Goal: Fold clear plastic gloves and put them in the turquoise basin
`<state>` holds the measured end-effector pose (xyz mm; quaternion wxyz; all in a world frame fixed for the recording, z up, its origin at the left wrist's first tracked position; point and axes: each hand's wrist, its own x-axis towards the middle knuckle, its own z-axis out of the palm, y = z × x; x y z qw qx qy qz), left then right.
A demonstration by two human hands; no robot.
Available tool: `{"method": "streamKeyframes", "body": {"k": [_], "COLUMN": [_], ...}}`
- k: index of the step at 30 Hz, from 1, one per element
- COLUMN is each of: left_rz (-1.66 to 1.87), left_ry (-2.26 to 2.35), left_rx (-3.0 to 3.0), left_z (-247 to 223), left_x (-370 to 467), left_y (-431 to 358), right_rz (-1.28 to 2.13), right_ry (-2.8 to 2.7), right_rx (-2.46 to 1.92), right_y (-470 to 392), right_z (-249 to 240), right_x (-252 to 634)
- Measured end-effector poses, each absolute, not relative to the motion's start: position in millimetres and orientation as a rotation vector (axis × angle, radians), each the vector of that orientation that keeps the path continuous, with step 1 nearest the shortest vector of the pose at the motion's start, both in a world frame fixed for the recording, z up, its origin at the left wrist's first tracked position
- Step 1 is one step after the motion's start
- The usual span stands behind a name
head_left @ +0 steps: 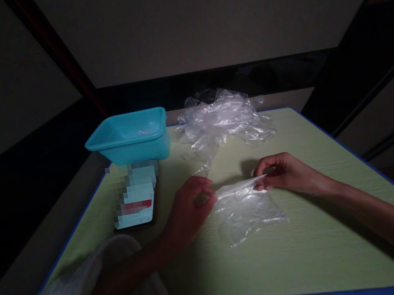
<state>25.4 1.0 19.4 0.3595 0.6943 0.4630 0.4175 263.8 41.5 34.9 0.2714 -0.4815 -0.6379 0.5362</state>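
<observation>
A clear plastic bag (251,209) hangs between my two hands over the middle of the table, its lower part resting low near the tabletop. My left hand (192,204) pinches the bag's upper left corner between thumb and fingers. At the upper right corner, my right hand (280,173) grips the same edge, which is drawn fairly straight between them. Just beyond lies a loose heap of crumpled clear plastic bags (222,117), one strand of it trailing toward my left hand.
A turquoise plastic basin (136,148) stands at the table's back left. In front of it lies a phone (136,193) with a lit screen, partly blurred out. The pale yellow-green table (332,245) has a blue edge. A wall rises behind it.
</observation>
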Motion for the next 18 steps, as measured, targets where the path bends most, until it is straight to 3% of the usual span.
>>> {"method": "streamKeyframes", "body": {"k": [18], "left_rz": [1.055], "left_ry": [1.113], "left_rx": [2.208], "left_z": [11], "left_x": [24], "left_y": [-15], "right_rz": [1.501], "right_ry": [-1.683], "right_rx": [-1.094], "right_y": [34], "right_z": [20], "right_x": [275]}}
